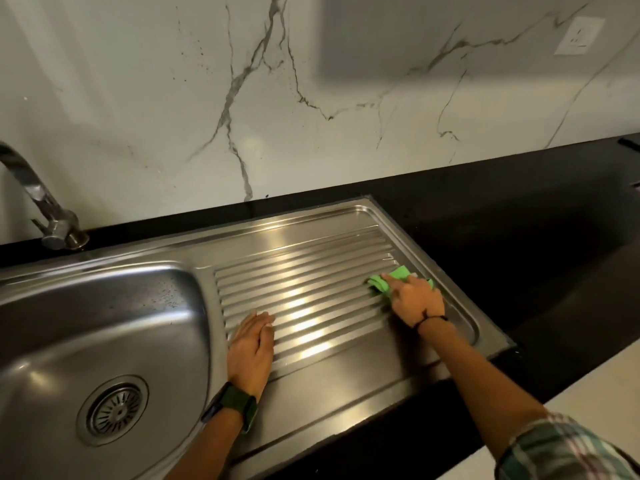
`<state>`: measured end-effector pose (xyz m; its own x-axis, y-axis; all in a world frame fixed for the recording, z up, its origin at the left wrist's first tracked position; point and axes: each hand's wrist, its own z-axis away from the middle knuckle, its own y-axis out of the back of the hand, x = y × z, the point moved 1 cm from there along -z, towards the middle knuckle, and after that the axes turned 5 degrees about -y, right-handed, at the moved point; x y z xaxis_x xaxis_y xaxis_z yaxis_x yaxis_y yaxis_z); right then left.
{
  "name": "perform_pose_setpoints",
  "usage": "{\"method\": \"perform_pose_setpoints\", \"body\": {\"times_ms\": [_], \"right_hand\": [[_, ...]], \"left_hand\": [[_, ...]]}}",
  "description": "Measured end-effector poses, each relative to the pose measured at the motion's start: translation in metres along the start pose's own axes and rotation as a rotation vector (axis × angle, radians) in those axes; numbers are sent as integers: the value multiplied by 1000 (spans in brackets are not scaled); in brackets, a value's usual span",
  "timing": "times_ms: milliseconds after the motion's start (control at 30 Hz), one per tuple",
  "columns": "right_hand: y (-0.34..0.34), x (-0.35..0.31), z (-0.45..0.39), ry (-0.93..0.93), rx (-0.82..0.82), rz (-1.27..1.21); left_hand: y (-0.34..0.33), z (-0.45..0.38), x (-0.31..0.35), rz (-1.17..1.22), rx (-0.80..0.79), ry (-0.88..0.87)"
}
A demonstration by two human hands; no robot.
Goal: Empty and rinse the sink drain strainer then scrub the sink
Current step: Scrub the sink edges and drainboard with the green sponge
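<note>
Resting flat and open at the drainboard's [311, 271] near-left corner, left hand [251, 351] is bracing; right hand [415, 299] is gripping green cloth [384, 280] near the far-right edge, likely snagging on ridges.

1 sink [104, 306], 1 strainer [116, 408], 1 tap [41, 202], 1 green cloth [388, 282], 1 wall socket [579, 35], seemingly.

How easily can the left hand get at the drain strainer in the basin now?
Probably yes. The left hand lies flat and empty on the ribbed drainboard, beside the basin. Nothing stands between it and the drain strainer, which sits uncovered in the basin floor.
</note>
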<state>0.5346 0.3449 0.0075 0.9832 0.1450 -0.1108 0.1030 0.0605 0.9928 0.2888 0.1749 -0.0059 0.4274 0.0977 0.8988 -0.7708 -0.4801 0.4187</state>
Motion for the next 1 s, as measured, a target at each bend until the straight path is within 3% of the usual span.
{"method": "perform_pose_setpoints", "body": {"times_ms": [167,400,533,633,800,900,1000], "right_hand": [[4,-20,5,-78,-98,-57],[-32,-180,128,473,-118,-137],[-27,-165,119,523,-96,-60],[-17,-103,88,405,-36,-62],[5,17,29,-21,16,23],[1,26,20,-121,-25,-20],[-8,-5,43,-85,16,-29]], "left_hand": [[-1,4,7,32,-51,67],[4,8,10,273,-22,168],[11,10,7,279,-24,141],[7,11,10,217,-24,129],[7,16,12,181,-32,106],[6,21,14,131,-42,67],[4,24,14,110,-53,50]]}}
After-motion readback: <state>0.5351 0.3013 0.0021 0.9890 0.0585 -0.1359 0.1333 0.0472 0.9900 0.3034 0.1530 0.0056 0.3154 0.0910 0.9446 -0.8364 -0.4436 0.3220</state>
